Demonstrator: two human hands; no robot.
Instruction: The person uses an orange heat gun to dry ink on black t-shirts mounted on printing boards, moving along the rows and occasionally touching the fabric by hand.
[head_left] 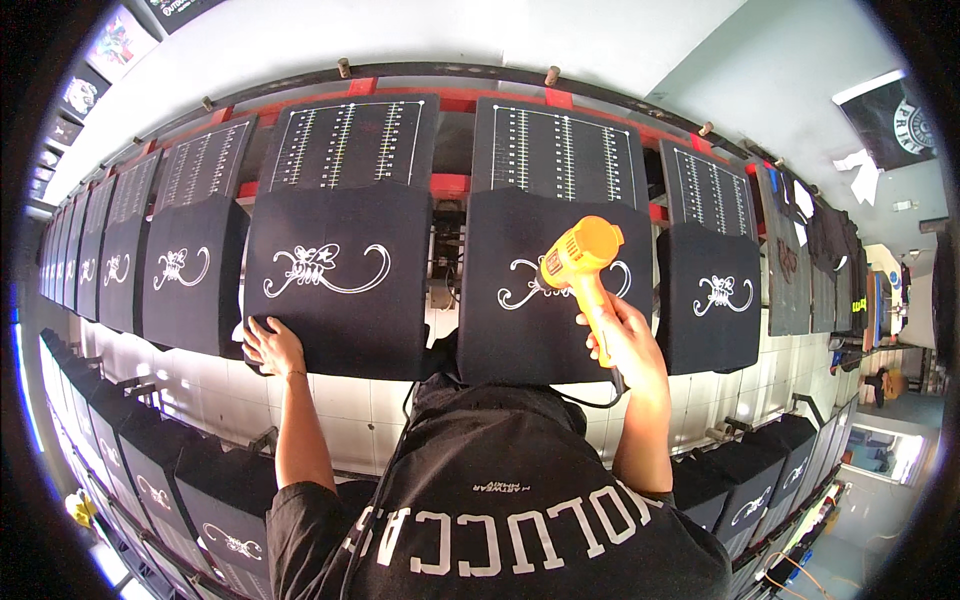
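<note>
A yellow heat gun [583, 256] is in my right hand [625, 342], whose fingers wrap round its handle. Its head hangs over the white printed design on a black shirt [520, 345] stretched on a board, covering the design's middle. On the neighbouring board to the left lies another black shirt [345, 335] with the same curling white flower design. My left hand [272, 346] rests on that shirt's lower left corner, fingers stretched out and somewhat apart. The gun's dark cord [600, 403] runs down from the handle past my body.
Boards with black printed shirts [180, 280] run in a long row to both sides. Printed scales mark the bare upper board [345, 140]. A metal rail [450, 70] spans the back. Behind me stands a second row of shirted boards [225, 500]; white tiles [390, 415] lie between.
</note>
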